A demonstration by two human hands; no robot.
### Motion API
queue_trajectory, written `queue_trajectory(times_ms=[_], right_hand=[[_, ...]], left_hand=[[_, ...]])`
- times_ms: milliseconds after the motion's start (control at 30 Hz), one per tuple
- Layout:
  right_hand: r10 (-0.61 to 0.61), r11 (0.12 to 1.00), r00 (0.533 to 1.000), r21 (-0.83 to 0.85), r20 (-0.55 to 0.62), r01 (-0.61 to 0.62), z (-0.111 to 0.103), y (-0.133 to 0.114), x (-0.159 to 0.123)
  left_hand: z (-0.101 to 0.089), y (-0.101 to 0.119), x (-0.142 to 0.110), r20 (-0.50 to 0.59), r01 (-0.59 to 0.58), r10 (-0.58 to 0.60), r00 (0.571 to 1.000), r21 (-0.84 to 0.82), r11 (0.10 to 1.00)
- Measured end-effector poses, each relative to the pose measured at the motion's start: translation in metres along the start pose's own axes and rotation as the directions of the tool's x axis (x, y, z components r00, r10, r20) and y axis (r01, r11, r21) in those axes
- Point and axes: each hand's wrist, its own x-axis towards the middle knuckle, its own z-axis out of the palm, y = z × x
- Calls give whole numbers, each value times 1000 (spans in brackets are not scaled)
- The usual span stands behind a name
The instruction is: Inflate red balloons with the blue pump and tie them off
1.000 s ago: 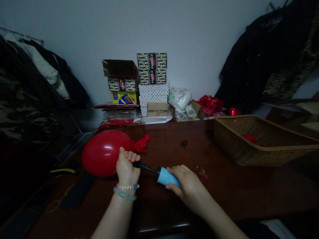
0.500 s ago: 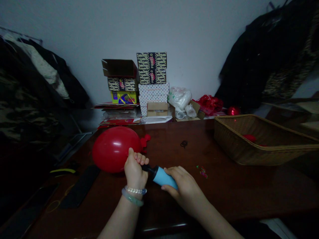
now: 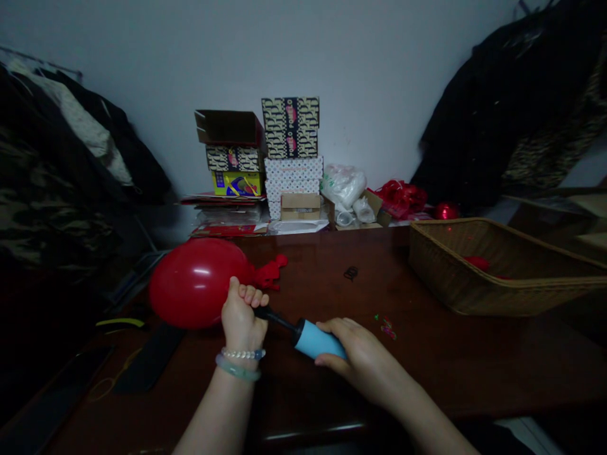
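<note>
yellow, narrow, curved strip (image 3: 121, 323) noted near the left edge of the worktop (image 3: 313, 265), which is dark brown, glossy wood. just right of it and nearer the viewer lies a black, flat, oblong slab (image 3: 150, 363). one red, rounded, glossy, inflated balloon (image 3: 196, 284) is located by the left edge, near the far left corner, directly beyond the left hand (image 3: 243, 314); its mouth is hidden behind the fist and contact with the surface cannot be confirmed. left hand: closed, thumb uppermost, gripping the black end of a light blue and black, cylindrical hand pump (image 3: 320, 341). a clear beaded bracelet (image 3: 244, 354) and a pale green, smooth bangle (image 3: 237, 368) are worn on that wrist. a red, limp, crumpled piece (image 3: 269, 275) sits just beyond the fist. the pump slants above the near part of the worktop, black rod exposed between fist and barrel. right hand (image 3: 363, 354): closed around the blue barrel, fingers on the far side, thumb on the near side. thin black loops (image 3: 351, 273) lie towards the far edge; small pink and green bits (image 3: 387, 330) lie nearer the right hand. a brown, woven, four-sided basket (image 3: 439, 275) stands near the far right corner, red pieces (image 3: 477, 262) inside.
</note>
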Motion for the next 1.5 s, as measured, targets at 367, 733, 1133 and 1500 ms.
queue_trajectory(times_ms=[367,733,1133,1500], right_hand=[[-114,987,985,-128,-129,97,22,6,2],[-151,988,961,-47,-233,144,34,7,2],[-80,997,994,-1,-77,80,12,5,1],[-128,991,977,-69,-172,118,18,2,1]], left_hand=[[1,-10,-1,8,-29,29,1000,9,1000],[9,-20,-22,39,-40,37,999,64,997],[-2,13,6,13,-37,37,999,-17,999],[-1,2,-1,2,-27,27,1000,-19,999]])
